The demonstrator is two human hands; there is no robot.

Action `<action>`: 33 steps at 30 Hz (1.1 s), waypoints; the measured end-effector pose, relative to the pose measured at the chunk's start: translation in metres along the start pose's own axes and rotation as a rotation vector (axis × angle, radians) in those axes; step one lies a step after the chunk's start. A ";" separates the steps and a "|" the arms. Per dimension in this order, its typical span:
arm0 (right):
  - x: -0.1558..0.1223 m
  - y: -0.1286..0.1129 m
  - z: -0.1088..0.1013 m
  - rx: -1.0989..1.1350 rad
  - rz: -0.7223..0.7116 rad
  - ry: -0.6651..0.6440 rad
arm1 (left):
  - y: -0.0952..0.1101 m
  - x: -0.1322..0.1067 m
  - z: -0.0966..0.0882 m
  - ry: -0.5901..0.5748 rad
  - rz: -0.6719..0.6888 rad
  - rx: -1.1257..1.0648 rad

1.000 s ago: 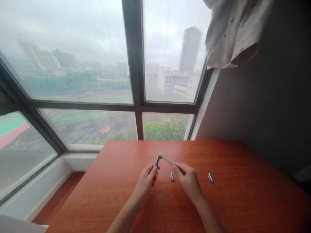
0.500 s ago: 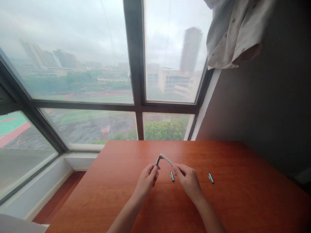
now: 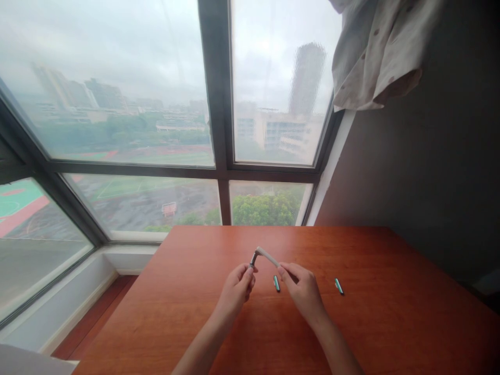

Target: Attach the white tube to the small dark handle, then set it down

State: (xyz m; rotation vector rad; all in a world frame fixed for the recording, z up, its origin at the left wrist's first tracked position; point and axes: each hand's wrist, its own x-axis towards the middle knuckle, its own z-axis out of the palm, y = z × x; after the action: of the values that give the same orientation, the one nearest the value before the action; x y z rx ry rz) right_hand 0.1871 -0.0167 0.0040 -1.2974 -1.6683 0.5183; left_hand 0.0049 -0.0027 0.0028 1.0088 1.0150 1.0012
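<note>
My left hand (image 3: 237, 285) is closed on a slim dark pen-like piece (image 3: 253, 258) with a shiny band, which points up and away. From the tip of that piece a narrow pale strip (image 3: 267, 255) slopes down to the right. Thumb and fingers of my right hand (image 3: 301, 285) pinch the strip's lower end. The strip touches the dark tip; whether it wraps round it I cannot tell. Between my hands, on the table, lies a short green shiny piece (image 3: 277, 283) like a pen cap. A similar green piece (image 3: 339, 286) lies right of my right hand.
The reddish-brown wooden table (image 3: 187, 307) reaches to a large window with a dark frame (image 3: 223, 174). A pale garment (image 3: 375, 57) hangs at the upper right before a dark wall (image 3: 422, 161). A white ledge (image 3: 74, 297) runs along the left.
</note>
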 end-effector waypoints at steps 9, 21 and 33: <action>0.000 0.001 0.000 -0.012 0.018 -0.025 | -0.001 0.001 -0.001 0.003 0.040 0.043; 0.000 -0.004 0.001 0.003 0.042 -0.003 | -0.001 0.001 -0.001 0.013 0.070 0.079; -0.001 -0.005 0.003 0.046 0.071 -0.035 | -0.003 0.000 -0.001 0.052 0.109 0.139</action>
State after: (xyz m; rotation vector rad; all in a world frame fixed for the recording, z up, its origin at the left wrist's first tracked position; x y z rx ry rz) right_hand 0.1822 -0.0184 0.0060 -1.3239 -1.6341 0.6216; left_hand 0.0044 -0.0035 -0.0005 1.1682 1.0938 1.0615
